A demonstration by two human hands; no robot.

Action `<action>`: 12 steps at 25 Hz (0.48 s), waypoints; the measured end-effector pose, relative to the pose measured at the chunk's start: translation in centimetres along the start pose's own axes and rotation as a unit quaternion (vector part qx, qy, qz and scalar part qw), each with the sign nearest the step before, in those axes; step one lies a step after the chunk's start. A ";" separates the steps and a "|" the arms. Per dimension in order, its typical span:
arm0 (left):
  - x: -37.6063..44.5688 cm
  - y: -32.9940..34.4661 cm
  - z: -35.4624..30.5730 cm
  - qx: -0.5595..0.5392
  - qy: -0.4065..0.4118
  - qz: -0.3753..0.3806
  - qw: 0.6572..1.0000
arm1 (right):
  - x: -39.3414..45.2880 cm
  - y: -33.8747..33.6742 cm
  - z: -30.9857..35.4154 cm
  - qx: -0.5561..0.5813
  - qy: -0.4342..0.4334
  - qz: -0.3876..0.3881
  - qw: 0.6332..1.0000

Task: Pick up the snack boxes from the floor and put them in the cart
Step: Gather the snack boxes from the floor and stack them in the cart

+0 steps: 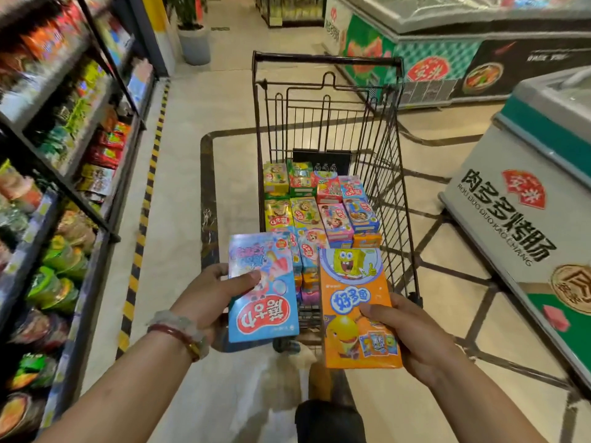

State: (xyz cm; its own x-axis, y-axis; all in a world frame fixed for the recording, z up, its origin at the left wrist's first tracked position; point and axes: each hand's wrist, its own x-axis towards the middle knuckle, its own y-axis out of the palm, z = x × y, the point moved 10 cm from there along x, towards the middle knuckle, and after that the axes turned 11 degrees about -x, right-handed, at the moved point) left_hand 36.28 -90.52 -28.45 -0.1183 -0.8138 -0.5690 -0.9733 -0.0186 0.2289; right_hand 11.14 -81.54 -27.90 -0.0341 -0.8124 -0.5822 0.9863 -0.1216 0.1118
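We are standing in a shop aisle with the cart [329, 148] filling the centre toward twelve o'clock, and we are judging the task as well along: its floor is already carrying rows of snack boxes [319, 203] packed side by side, while no boxes are showing on the floor tiles we can see, though our own arms are hiding the ground nearest us. At nine o'clock the snack shelves [64, 155] are running close along the aisle, with a yellow-and-black floor strip [144, 225] marking their foot; at three o'clock the white freezer [511, 219] is crowding in, its corner angling toward the cart's right wall, and another freezer [447, 59] is sitting at one o'clock. The open room is lying straight ahead, over the cart's near rim. We are holding the last two boxes in view just short of that rim: our left hand [208, 298] is grasping the blue box [262, 289] at its left edge, thumb on the face, and our right hand [406, 334] is grasping the orange box [355, 308] at its right edge, thumb likewise on top. What is remaining, we are judging, is lowering both into the near end of the basket.
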 end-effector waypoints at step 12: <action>19.4 6.2 -4.2 -0.003 -0.014 -0.061 0.998 | 21.5 -5.3 8.3 -0.027 0.014 0.007 1.000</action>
State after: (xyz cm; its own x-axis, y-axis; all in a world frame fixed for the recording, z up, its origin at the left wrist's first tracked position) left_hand 28.73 -108.83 -34.75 -0.0049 -0.7891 -0.6143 -0.9795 -0.1198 0.1617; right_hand 3.81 -103.06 -34.33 -0.0163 -0.7974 -0.6032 0.9939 -0.0789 0.0775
